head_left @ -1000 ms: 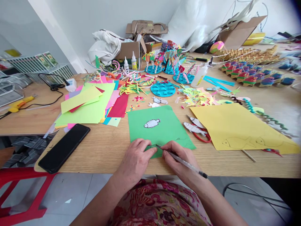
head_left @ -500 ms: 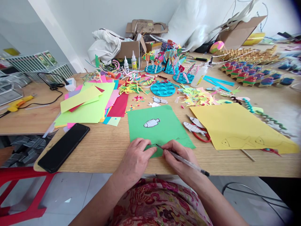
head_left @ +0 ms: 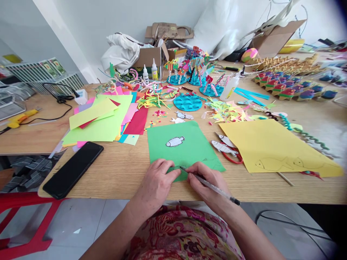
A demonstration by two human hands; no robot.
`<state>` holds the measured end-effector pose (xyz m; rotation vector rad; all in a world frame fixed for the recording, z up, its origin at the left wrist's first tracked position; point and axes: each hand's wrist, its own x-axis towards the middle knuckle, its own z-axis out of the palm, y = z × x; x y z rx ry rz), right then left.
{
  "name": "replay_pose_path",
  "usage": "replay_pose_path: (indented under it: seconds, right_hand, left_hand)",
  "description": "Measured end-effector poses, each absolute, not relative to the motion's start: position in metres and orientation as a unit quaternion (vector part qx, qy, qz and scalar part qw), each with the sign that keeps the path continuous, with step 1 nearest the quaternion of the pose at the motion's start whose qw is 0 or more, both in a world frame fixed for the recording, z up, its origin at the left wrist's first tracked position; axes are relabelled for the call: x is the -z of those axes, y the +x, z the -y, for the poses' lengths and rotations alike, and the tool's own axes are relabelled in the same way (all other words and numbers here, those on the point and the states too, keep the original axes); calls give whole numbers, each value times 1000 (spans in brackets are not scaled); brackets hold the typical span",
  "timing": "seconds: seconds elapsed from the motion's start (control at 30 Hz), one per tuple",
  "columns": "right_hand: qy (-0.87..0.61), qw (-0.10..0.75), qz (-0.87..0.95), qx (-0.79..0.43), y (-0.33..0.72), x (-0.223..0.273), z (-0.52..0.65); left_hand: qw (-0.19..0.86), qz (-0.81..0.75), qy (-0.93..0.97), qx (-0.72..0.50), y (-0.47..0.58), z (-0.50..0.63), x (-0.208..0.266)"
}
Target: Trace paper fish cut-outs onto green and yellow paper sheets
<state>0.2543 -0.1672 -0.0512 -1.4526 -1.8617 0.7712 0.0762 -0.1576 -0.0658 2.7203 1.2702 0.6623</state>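
Observation:
A green sheet of paper [head_left: 187,151] lies at the table's front edge, with a white paper fish cutout [head_left: 175,141] on it. My left hand [head_left: 155,180] rests on the sheet's lower left, thumb and index finger apart, pressing it down. In my right hand [head_left: 207,182] is a clear-barrelled pen [head_left: 217,188], its tip on the paper just right of my left fingertips. Faint pencil-like lines show near the tip and toward the sheet's lower right corner. Whether anything lies beneath my left fingers is hidden.
Right of the green sheet, fish cutouts [head_left: 224,147] lie over red-handled scissors [head_left: 234,159]. A yellow sheet [head_left: 273,144] bears fish outlines. Left are a black phone [head_left: 73,169] and stacked coloured paper [head_left: 94,122]. Behind stand a blue scalloped base [head_left: 188,102] and a glue bottle [head_left: 231,87].
Almost nothing differs. The pen's rear end has dipped slightly to the left, while both hands and the green sheet stay in place.

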Motion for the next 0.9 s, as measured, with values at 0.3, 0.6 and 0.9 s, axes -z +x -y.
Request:
replay_pose_path:
  seconds: [0.3,0.6,0.9]
  right_hand:
    - [-561,325,701,-298,254,53,168]
    - [-555,331,704,-294,255,54,167]
    - [-564,329,702,-284,254,54,167]
  left_hand:
    - [39,-414,886,-207,76,158,65]
    - [33,-411,884,-218,76,158,65]
    - [33,-410,885,-217,76,158,64]
